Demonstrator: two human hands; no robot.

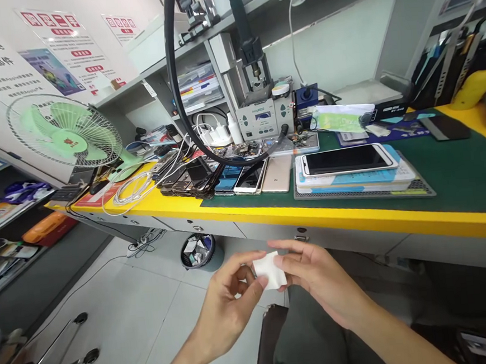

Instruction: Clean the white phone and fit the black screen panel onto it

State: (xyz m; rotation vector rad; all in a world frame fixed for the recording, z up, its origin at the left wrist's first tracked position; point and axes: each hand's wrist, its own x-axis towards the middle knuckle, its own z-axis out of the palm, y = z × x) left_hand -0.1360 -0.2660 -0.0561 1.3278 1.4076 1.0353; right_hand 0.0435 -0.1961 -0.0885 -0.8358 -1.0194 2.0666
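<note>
Between my two hands is a small white square pad (270,270), soft-looking, perhaps folded tissue or cotton; its exact kind I cannot tell. My left hand (231,298) pinches its left side between thumb and fingers. From the other side, my right hand (311,272) grips it with the thumb on top and fingers behind, partly hidden. Both hands are in front of the bench, above my lap. Beyond them on the green mat lies a white phone (348,159) with a dark screen, on top of a stack of blue-and-white boxes (406,173).
A yellow-edged bench (355,223) spans the view, with several phones (251,177) in a row. Behind stands a soldering or hot-air station (263,117) with a black hose (170,59). A green fan (68,134) is left; a waste bin (217,257) stands below.
</note>
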